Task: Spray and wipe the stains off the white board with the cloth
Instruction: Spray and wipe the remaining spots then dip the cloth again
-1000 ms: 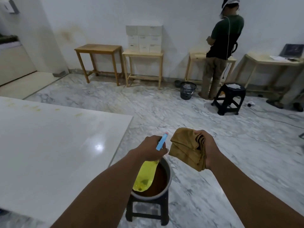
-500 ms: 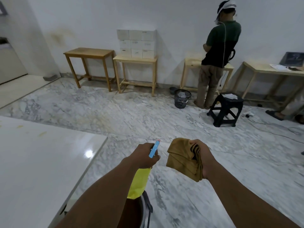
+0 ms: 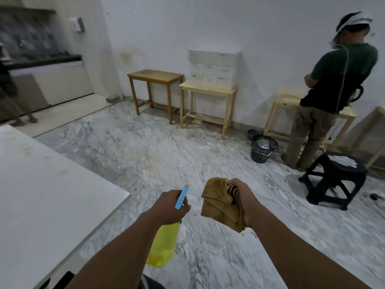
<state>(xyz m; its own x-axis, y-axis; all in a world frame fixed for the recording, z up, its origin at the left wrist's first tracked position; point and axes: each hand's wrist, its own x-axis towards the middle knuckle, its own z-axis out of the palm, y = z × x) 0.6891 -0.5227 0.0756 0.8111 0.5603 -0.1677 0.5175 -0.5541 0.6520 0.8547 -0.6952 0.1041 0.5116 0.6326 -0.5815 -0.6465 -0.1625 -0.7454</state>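
White glossy surface, near left: the white board [image 3: 52, 195], lying flat. Yellowish stains [image 3: 27, 150] sit on its far left part; no wet patch is visible.

Left hand [image 3: 170, 207]: grip clenched round the neck of a yellow spray bottle [image 3: 164, 247]. Its blue nozzle [image 3: 181, 197] points up and away, and the body hangs over the marble floor [image 3: 145, 155], just right of the board's edge.

Right hand [image 3: 242, 201]: grip bunched on a folded brown cloth [image 3: 220, 205], beside the bottle and apart from the board.

Judgement: one tool per hand lets spraying and wiping alternate without setting anything down. The nozzle is not aimed at the stains, which lie well apart.

Far wall: two wooden tables [image 3: 155, 77], white boxes [image 3: 214, 67], a mesh bin [image 3: 263, 148], a standing person [image 3: 333, 90] and a black stool [image 3: 333, 180]. None stands between hands and board.
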